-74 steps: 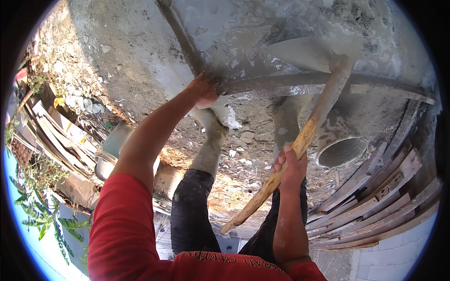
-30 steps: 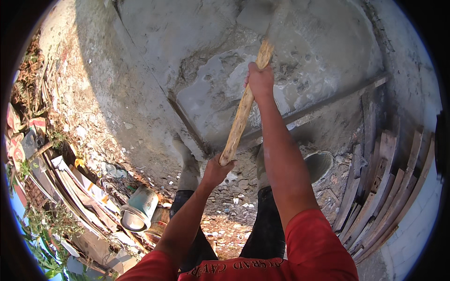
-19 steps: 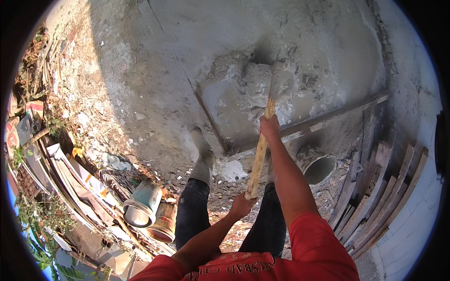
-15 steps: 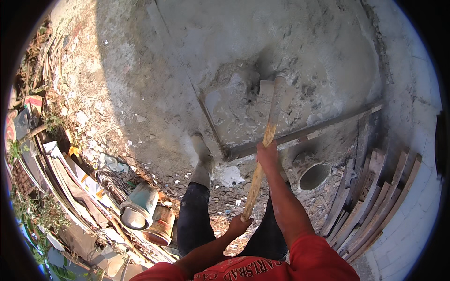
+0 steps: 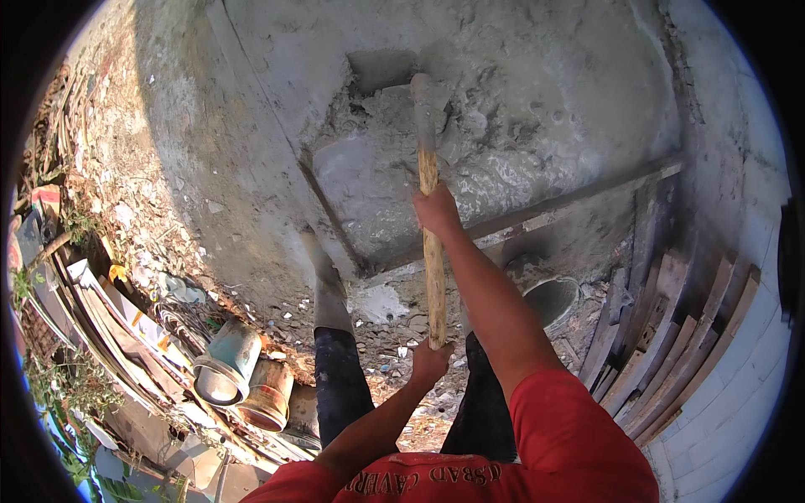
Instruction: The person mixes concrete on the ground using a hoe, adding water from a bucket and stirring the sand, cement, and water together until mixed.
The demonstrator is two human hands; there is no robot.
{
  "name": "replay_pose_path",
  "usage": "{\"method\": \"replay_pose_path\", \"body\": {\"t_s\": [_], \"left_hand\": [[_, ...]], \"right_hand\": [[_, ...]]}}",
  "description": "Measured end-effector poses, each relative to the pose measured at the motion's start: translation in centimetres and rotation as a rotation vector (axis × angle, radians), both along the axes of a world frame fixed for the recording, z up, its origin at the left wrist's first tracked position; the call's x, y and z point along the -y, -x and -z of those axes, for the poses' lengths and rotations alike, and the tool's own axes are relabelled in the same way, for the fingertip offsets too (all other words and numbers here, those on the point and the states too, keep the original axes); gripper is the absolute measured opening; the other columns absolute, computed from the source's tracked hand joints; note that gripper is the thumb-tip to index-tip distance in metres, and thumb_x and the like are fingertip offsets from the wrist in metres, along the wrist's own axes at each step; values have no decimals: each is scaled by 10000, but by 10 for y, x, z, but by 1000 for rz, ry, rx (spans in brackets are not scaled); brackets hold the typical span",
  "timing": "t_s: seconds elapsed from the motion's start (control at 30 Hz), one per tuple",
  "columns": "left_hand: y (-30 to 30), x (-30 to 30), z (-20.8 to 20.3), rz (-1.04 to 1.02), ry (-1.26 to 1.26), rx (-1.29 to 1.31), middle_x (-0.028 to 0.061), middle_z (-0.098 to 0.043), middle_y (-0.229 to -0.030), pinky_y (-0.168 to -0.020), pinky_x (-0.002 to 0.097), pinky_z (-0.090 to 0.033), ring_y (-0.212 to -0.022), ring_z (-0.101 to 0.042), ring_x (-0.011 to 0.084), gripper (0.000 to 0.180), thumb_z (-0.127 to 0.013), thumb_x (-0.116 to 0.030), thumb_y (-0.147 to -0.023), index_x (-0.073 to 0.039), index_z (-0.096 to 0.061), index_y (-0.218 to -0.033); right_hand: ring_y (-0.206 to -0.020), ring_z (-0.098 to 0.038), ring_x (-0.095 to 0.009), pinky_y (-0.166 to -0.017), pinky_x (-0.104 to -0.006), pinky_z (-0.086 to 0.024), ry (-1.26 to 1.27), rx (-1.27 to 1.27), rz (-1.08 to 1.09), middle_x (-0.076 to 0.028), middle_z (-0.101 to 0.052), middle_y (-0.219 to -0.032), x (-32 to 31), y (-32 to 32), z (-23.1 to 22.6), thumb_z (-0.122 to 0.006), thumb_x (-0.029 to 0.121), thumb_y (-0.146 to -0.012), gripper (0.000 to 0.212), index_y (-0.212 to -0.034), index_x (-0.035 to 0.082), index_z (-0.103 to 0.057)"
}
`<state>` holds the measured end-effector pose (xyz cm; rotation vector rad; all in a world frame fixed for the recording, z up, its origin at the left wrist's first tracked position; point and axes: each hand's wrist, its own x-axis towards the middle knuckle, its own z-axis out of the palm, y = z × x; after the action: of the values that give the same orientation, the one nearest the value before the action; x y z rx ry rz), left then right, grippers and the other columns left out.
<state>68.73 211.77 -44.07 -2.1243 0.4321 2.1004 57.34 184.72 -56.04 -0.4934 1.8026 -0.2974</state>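
My right hand (image 5: 438, 210) is closed around the middle of a hoe's wooden handle (image 5: 433, 281). Lower down, my left hand (image 5: 431, 364) wraps the handle's near end. The handle points away from me, its far part smeared grey. At its far end the hoe's head is partly sunk in wet grey mortar (image 5: 503, 197), beside a dark hollow, so most of the blade is hidden. The mortar lies behind a long wooden strip (image 5: 579, 197) on the near side and a thinner strip (image 5: 331, 210) on the left.
Two stained buckets (image 5: 232, 352) lie tipped at the lower left, beside boards and scrap. A round grey container (image 5: 553, 300) lies right of my legs. Stacked planks (image 5: 671, 344) line the right, next to a pale wall (image 5: 738, 402). Rubble (image 5: 394, 335) covers the ground by my boots.
The hoe has moved farther away and to the left, its handle now nearly straight ahead. Both hands have shifted with it and keep their hold. A hollow shows beside the head.
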Motion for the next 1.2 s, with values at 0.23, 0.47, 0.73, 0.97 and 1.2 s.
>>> {"method": "replay_pose_path", "body": {"t_s": [0.23, 0.47, 0.73, 0.97, 1.2], "left_hand": [[-31, -70, -91, 245, -186, -64, 133, -690, -773, -696, 384, -524, -724, -668, 233, 364, -759, -326, -833, 12, -676, -942], [-11, 95, 20, -63, 287, 56, 8, -555, -620, -471, 309, -388, -508, -485, 92, 241, -725, -217, -871, -41, -576, -799], [3, -1, -41, -329, -189, -138, 24, -533, -625, -480, 321, -434, -545, -549, 123, 196, -689, -191, -864, -54, -548, -863], [-58, -81, -121, 174, -248, -173, 85, -677, -745, -639, 371, -522, -681, -657, 198, 368, -746, -367, -843, -25, -651, -937], [-72, 95, 8, -143, 213, 45, 22, -572, -627, -500, 333, -431, -540, -536, 114, 285, -737, -241, -872, -27, -577, -773]], "right_hand": [[-817, -687, -431, -711, -470, -546, 95, -241, 29, -240, -676, -843, -134, 11, -66, -635, 229, -846, 455, -1194, -22, -481], [-764, -695, -358, -686, -456, -546, 507, -105, -53, -219, -673, -863, 91, -27, -56, -637, 209, -848, 413, -1152, -31, -494], [-1030, -646, -467, -889, -514, -526, -46, -38, -201, -339, -655, -1046, -13, -35, 0, -630, 241, -861, 473, -1185, -61, -466], [-953, -664, -455, -817, -538, -520, 44, -298, -131, -300, -669, -963, -95, -35, -113, -636, 249, -844, 449, -1161, -28, -480], [-869, -690, -417, -744, -479, -540, 455, -59, -107, -284, -673, -907, 109, -106, -90, -637, 240, -865, 404, -1134, -33, -508]]}}
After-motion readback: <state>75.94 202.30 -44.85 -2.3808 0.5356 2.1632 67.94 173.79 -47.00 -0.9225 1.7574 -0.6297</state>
